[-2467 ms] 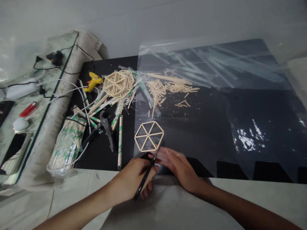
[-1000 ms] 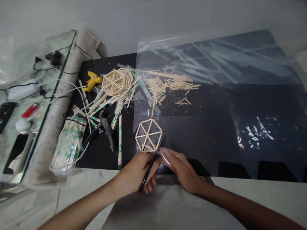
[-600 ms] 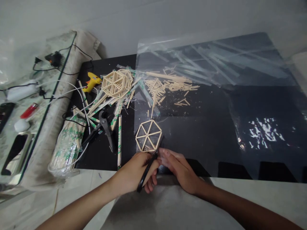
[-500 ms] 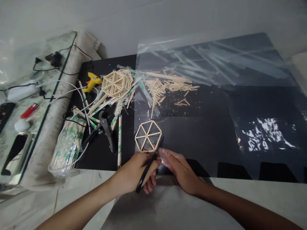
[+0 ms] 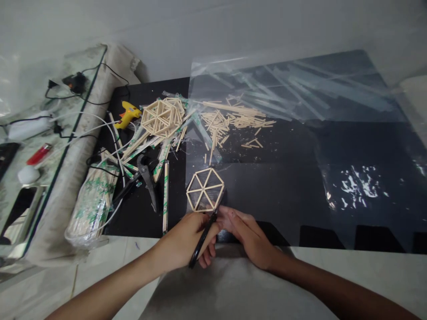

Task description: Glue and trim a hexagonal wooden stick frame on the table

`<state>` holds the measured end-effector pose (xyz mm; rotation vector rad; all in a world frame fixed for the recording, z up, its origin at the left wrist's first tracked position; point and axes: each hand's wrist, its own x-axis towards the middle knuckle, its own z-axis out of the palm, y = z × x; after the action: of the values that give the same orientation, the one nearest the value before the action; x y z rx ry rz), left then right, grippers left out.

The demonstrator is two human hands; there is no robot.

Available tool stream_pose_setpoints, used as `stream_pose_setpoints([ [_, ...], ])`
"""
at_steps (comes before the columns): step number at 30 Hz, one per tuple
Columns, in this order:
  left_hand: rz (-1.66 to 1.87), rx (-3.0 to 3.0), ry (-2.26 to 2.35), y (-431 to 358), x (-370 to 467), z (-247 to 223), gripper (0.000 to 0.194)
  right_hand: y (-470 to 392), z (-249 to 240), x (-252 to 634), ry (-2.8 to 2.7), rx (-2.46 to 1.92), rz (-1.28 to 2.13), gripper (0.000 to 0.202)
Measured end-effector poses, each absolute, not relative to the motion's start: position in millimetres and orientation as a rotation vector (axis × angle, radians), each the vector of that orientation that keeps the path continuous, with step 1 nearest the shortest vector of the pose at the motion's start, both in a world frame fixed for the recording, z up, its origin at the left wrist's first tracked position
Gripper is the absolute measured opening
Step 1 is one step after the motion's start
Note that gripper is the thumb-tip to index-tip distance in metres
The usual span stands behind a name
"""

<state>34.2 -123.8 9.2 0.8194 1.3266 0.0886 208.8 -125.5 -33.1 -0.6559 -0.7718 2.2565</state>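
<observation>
My left hand (image 5: 191, 233) is closed around a pair of black-handled scissors (image 5: 204, 240). The scissors' tip points up and away, beside the lower right edge of a hexagonal stick frame (image 5: 203, 190) with spokes meeting in its middle. My right hand (image 5: 245, 229) is closed at the near edge of a clear plastic sheet (image 5: 267, 186), close to the scissors; its fingertips seem to pinch the film, partly hidden. The frame lies flat at the sheet's left side, just beyond my left fingers.
Stacked hexagonal frames (image 5: 162, 116), a yellow glue gun (image 5: 127, 114) and black cutting pliers (image 5: 147, 182) lie to the left. Cut sticks (image 5: 216, 124) are heaped behind the frame. A bag of wrapped chopsticks (image 5: 91, 202) and white cable edge the black table (image 5: 136, 224).
Very little differs. The whole view has shifted slightly, and the right fingers have moved a little against the film; both hands stay in nearly the same place.
</observation>
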Motion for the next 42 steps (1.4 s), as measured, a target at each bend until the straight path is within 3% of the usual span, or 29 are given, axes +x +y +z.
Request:
stream_pose_setpoints([
  [12,-0.118,0.934,1.214,-130.6,3.6,28.6,0.044,-126.7,-47.8,211.6,-0.496,-0.806,2.173,0.048],
  [16,-0.157,0.923,1.064,-134.8,-28.3,43.8,0.041,-124.7,-45.7,211.1,-0.579,-0.824,2.216,0.093],
  [19,0.153,0.973,1.248,-131.9,-40.0,46.2,0.049,-124.1,-42.0,203.7,-0.65,-0.844,2.259,0.119],
  [24,0.576,1.074,1.651,-114.6,-35.3,39.7,0.053,-118.1,-42.0,177.5,-0.517,-0.99,2.132,0.092],
  [33,0.717,1.014,1.748,-97.1,-36.1,1.3,0.056,-95.6,-40.6,152.8,-0.223,-0.957,2.064,0.04],
  [42,0.815,0.829,1.592,-81.3,-19.6,-2.9,0.056,-104.6,-33.6,178.8,-0.292,-1.024,2.13,0.03],
])
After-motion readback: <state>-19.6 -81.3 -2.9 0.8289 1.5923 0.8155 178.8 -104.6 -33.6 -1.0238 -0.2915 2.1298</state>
